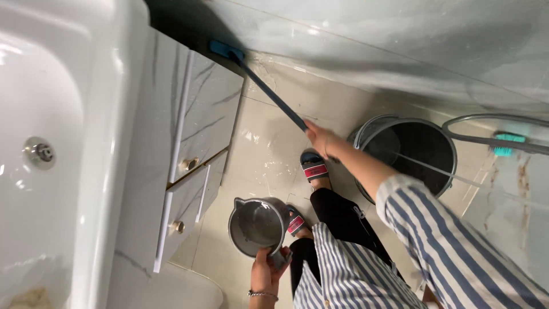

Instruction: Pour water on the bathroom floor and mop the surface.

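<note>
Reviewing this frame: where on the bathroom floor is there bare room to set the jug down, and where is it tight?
Bare tile lies between the cabinet and the brush handle, ahead of the forward sandal. It is crowded around the feet: the jug in the left hand hangs beside the near sandal, and the bucket sits close behind the right hand.

Sink (46, 131): far left, set atop the drawer cabinet (197, 143). Brush head (226, 52): on the floor (269, 137) behind the cabinet, at the wall's foot, its handle running back to my right grip (321, 139). Bucket (409, 154): right of that grip, on the floor. Jug (257, 226): in my left grip (266, 272), between cabinet and my feet.
</note>
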